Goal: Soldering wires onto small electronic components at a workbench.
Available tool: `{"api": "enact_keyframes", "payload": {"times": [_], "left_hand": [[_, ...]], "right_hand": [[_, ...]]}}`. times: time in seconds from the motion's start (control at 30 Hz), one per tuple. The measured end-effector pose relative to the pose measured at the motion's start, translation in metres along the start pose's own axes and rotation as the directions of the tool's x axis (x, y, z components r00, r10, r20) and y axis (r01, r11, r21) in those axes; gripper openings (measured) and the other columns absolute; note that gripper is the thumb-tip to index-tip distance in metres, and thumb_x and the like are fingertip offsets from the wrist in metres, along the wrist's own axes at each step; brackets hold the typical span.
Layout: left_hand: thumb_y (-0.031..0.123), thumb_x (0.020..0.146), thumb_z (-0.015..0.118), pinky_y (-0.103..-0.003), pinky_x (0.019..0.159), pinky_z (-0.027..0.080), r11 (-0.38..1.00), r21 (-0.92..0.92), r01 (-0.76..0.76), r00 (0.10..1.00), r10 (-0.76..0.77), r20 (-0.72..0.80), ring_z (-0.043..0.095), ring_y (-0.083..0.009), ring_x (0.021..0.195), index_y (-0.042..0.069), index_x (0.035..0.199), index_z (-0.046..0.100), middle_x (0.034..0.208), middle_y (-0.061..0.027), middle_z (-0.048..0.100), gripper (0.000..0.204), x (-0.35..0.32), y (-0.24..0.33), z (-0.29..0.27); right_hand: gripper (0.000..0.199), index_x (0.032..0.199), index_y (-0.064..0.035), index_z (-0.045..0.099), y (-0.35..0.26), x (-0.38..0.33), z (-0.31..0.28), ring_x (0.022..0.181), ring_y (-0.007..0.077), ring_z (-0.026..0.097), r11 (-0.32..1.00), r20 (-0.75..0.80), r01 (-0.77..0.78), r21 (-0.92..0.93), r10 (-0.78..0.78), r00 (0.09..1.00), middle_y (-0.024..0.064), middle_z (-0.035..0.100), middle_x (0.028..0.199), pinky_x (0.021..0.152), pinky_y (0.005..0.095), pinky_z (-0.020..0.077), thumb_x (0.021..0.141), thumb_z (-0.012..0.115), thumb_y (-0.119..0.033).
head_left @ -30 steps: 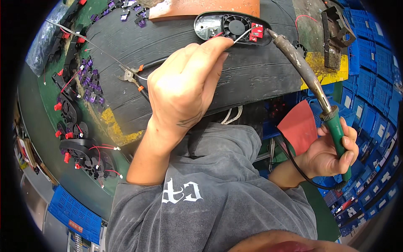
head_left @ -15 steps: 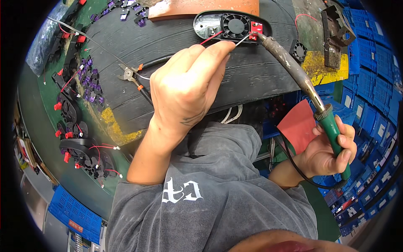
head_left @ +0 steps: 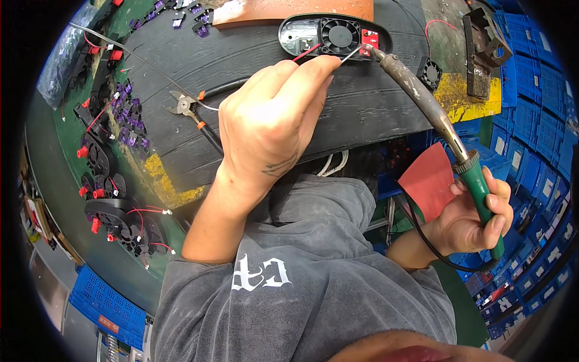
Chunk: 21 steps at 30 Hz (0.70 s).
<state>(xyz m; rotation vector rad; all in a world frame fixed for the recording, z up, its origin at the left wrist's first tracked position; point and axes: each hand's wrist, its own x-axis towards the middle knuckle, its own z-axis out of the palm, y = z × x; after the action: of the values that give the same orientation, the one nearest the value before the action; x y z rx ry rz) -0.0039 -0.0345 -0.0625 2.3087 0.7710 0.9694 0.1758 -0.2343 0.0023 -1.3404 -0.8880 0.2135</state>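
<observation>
My right hand (head_left: 476,217) is closed round the green handle of a soldering iron (head_left: 416,90). Its tip meets a small red circuit board (head_left: 369,41) at the right end of a black oval housing (head_left: 295,45). A small black fan (head_left: 339,36) sits in the middle of that housing. Between thumb and fingertips, my left hand (head_left: 265,114) pinches a thin solder wire (head_left: 350,56), whose end reaches the board by the iron's tip. A red wire (head_left: 307,53) runs from the housing toward my left fingers; whether they hold it too is hidden.
Orange-and-black side cutters (head_left: 184,105) lie left of my left hand. Purple small parts (head_left: 129,114) and black housings with red wires (head_left: 108,211) are on the left. A loose fan (head_left: 429,73) and a metal bracket (head_left: 482,51) lie right. Blue crates (head_left: 531,102) fill the right side.
My left hand has shifted slightly to the right, with the solder wire. The iron's tip has moved very slightly upward on the red board.
</observation>
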Motion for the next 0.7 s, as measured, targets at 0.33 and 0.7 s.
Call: {"api": "enact_keyframes", "payload": {"times": [0.33, 0.7], "left_hand": [[-0.004, 0.078, 0.067, -0.028, 0.052, 0.043, 1.0, -0.003, 0.012, 1.0, -0.012, -0.004, 0.055, -0.0176, 0.056, 0.005, 0.098, 0.069, 0.069, -0.0077, 0.06, 0.022, 0.0001, 0.0016, 0.0009], [-0.003, 0.078, 0.067, -0.028, 0.052, 0.043, 1.0, 0.005, -0.004, 1.0, 0.004, 0.001, 0.054, -0.0175, 0.055, 0.005, 0.098, 0.069, 0.068, -0.0071, 0.059, 0.021, -0.0002, 0.0006, 0.0017]], "right_hand": [[0.036, 0.087, 0.0018, 0.058, 0.0042, 0.0005, 0.006, 0.057, 0.0361, 0.065, 1.0, -0.027, 0.013, 0.006, -0.013, 1.0, 0.0278, 0.058, 0.097, 0.046, 0.0372, 0.0576, 0.093, 0.041, -0.029], [0.036, 0.093, -0.0015, 0.063, 0.0025, -0.0008, 0.0006, 0.068, 0.0365, 0.065, 0.998, 0.05, -0.038, 0.053, 0.036, 0.998, 0.0251, 0.06, 0.106, 0.051, 0.0358, 0.0546, 0.093, 0.043, -0.031]]}}
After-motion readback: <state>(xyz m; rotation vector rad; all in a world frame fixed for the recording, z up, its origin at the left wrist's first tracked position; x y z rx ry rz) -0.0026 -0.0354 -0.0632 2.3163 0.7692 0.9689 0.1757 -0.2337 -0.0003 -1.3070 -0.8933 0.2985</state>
